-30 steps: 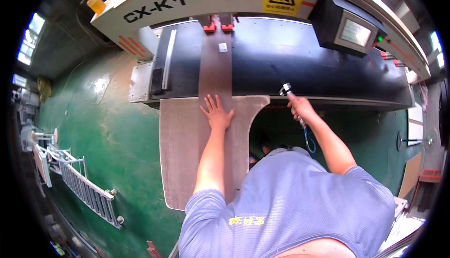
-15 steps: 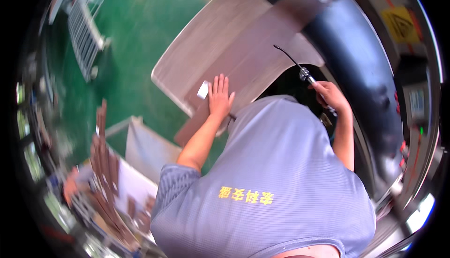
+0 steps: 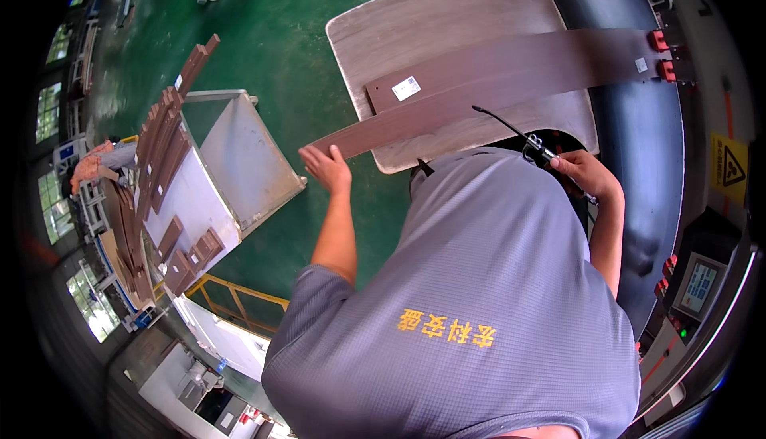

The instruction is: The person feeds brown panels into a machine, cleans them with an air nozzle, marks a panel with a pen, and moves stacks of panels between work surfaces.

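"What's at the far left?"

"A cart (image 3: 215, 224) with brown strips (image 3: 163, 148) piled along it, well apart from the work. Then the left hand (image 3: 329, 169), at the near end of the long brown board (image 3: 447, 112). The thumb stands a little away from the fingers, which meet the board's end. Whether they curl beneath it, I can't tell."

"How should that end be handled?"

"It juts past the tabletop (image 3: 447, 8), so I'd support it from below and guide it level; a long piece like that could dip or twist."

"And next to it?"

"A labelled brown board (image 3: 463, 76) lies alongside, on the tabletop. I can't tell if their edges overlap, so I'd move the long one gently to spare the other's face."

"Farther right?"

"The right hand (image 3: 586, 176), fingers wrapped around what looks like an air gun (image 3: 536, 147), its thin nozzle pointing left over the tabletop. I'd lift that tip clear, since it could scratch the boards."

"And the far end?"

"Brown board reaches across the black bed (image 3: 638, 144) to the red clamps (image 3: 666, 70). Which board, the blur hides. I'd check that end is free before pulling."
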`<state>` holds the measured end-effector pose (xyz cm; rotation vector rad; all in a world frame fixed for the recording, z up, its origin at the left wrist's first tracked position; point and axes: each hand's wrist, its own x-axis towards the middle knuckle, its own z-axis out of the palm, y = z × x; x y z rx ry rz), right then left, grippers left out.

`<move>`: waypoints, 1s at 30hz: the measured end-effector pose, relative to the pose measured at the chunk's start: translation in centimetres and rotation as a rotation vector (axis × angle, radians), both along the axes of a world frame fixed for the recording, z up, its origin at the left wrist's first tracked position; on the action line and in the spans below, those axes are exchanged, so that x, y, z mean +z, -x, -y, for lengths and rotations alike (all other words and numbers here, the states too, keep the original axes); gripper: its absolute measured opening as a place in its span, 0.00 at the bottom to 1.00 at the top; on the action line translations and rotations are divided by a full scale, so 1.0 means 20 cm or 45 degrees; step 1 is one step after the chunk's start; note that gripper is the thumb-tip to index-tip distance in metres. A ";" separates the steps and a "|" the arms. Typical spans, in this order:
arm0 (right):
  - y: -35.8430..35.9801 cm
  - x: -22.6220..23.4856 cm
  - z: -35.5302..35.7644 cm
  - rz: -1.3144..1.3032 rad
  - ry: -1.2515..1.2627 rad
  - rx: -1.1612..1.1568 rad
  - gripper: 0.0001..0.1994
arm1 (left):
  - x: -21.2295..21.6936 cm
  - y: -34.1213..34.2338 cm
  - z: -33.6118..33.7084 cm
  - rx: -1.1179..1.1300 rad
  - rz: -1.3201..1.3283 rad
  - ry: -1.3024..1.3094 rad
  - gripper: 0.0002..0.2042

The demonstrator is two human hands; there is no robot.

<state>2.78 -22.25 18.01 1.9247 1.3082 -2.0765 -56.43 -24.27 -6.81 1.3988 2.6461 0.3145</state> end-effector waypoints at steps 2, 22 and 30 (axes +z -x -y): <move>-0.01 -0.03 0.02 0.000 0.004 0.009 0.26 | 0.00 0.11 -0.02 0.447 0.410 -0.099 0.39; -0.14 -0.42 0.45 0.189 -0.243 -0.686 0.27 | 0.10 -0.34 -0.57 -0.337 0.511 0.225 0.23; -0.11 -0.52 0.52 0.063 -0.288 -1.222 0.32 | 0.16 -0.41 -0.60 -0.412 0.397 0.361 0.17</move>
